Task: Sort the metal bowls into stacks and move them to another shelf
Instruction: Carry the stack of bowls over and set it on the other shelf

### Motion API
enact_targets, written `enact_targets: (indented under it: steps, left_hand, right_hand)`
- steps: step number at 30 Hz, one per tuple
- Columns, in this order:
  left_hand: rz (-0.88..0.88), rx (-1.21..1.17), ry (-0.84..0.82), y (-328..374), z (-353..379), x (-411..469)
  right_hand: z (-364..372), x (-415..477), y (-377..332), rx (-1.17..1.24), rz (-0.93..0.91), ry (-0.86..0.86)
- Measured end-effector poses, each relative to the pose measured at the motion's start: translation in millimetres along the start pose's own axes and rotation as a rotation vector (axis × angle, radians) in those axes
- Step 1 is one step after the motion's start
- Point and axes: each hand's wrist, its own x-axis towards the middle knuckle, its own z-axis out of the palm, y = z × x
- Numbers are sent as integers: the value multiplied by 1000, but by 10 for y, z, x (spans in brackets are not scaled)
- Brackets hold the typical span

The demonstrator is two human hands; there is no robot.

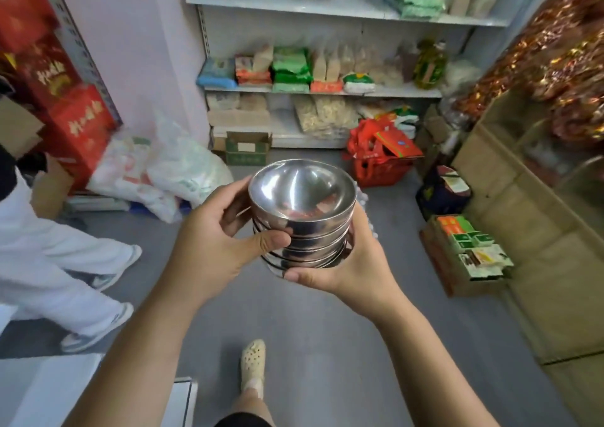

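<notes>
Between our two hands, out over the grey floor (327,345), we carry a nested stack of metal bowls (302,217). Our left hand (209,247) wraps the stack's near left side, thumb pressed across the rims; our right hand (346,263) cups it from beneath and to the right, fingers closed around it. Beyond the hands stands a white shelf (327,91) of packets. We judge the smooth bowls could slide apart if the stack tilts, and another person's legs (65,263), passing left of our left hand, could jostle us.
</notes>
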Motion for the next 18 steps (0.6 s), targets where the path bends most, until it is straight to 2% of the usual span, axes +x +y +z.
enact_targets:
  steps: [12,18]
  left_hand:
    - [62,23,-138,-122,-570,2527]
    - [-1,37,-264,-522,-616,3472]
  right_hand:
    - [254,2312,174,94,-51,147]
    - [220,3084,525,108,25,182]
